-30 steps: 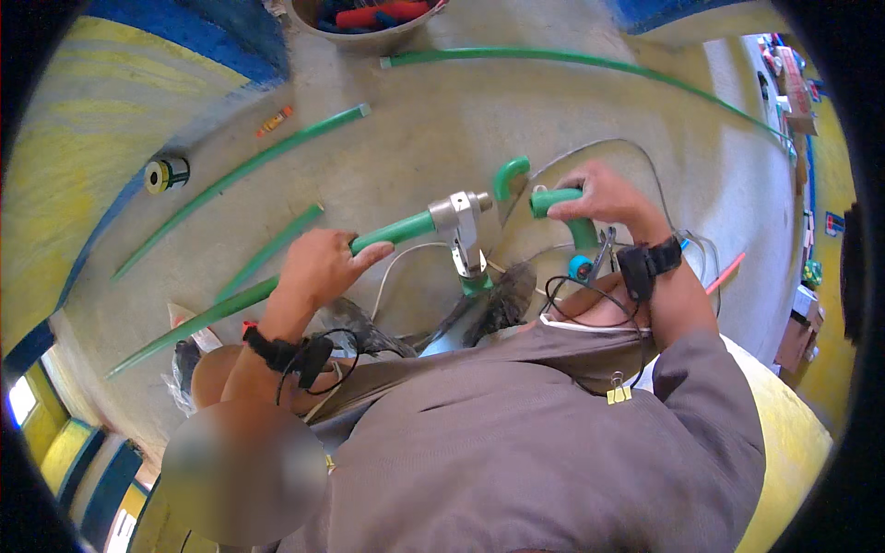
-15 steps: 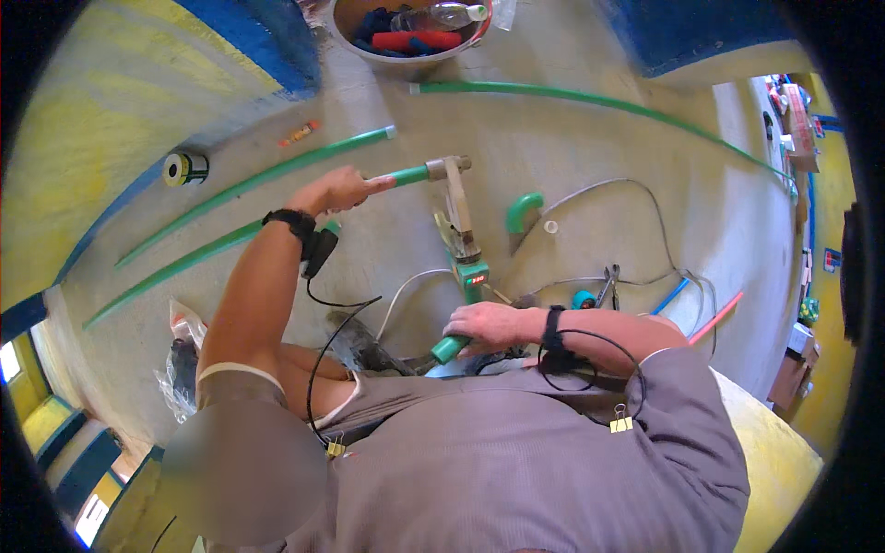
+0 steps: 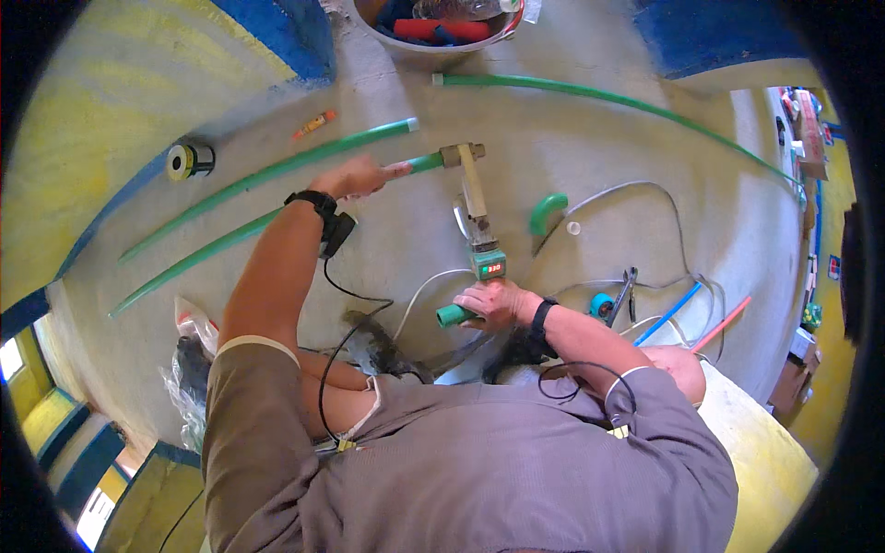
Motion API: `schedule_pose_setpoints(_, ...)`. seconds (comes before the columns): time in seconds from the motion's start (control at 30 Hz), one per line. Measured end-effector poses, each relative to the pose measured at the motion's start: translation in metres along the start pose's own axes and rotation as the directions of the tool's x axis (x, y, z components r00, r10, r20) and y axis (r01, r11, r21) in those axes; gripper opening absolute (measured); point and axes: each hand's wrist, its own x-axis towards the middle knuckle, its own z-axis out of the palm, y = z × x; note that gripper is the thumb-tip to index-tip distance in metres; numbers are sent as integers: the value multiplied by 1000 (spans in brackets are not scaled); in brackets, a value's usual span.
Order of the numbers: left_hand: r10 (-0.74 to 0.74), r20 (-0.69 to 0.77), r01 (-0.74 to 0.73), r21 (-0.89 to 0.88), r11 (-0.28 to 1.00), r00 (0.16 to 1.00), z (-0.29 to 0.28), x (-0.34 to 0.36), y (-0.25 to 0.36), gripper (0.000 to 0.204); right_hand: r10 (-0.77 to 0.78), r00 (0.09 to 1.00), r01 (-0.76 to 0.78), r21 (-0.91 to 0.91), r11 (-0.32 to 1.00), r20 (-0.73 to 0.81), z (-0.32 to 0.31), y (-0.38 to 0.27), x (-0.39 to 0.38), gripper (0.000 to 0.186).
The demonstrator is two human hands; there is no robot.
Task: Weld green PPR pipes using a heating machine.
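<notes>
My left hand (image 3: 362, 176) is closed around a long green plastic pipe (image 3: 198, 261), index finger laid along it. The pipe's far end meets the metal socket (image 3: 461, 155) on the heating plate of a pipe welding iron (image 3: 489, 265). That iron has a green body and a lit red display. Just below the display, my right hand (image 3: 502, 304) is closed, with a short green tube (image 3: 454, 316) poking out to its left. The hand covers the iron's handle, and I cannot tell whether it grips that too.
Two more green pipes (image 3: 277, 169) (image 3: 608, 103) lie on the floor. A green elbow (image 3: 549, 213), pliers (image 3: 624, 290), a teal roll (image 3: 601, 305) and a grey cable (image 3: 678, 230) lie right. A tin (image 3: 190, 162) sits left, a bucket (image 3: 429, 48) ahead.
My right hand and the short green tube have moved up, closer to the iron's display. The whole view has shifted slightly. My left hand keeps its hold on the long pipe.
</notes>
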Motion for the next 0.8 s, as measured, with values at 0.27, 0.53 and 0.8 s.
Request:
schedule_pose_setpoints(0.27, 258, -372, -188, 214, 959, 891, 29, 1, -12, 73, 116, 993, -116, -37, 993, -13, -1, -8, 6, 43)
schedule_pose_setpoints(0.53, 409, -480, -161, 476, 865, 776, 10, -30, -28, 52, 139, 989, -136, -65, 989, 41, -5, -9, 13, 43)
schedule_pose_setpoints(0.8, 486, -570, -171, 517, 839, 662, -81, -224, 32, 45, 402, 915, -402, 216, 890, 46, -67, -52, 53, 42)
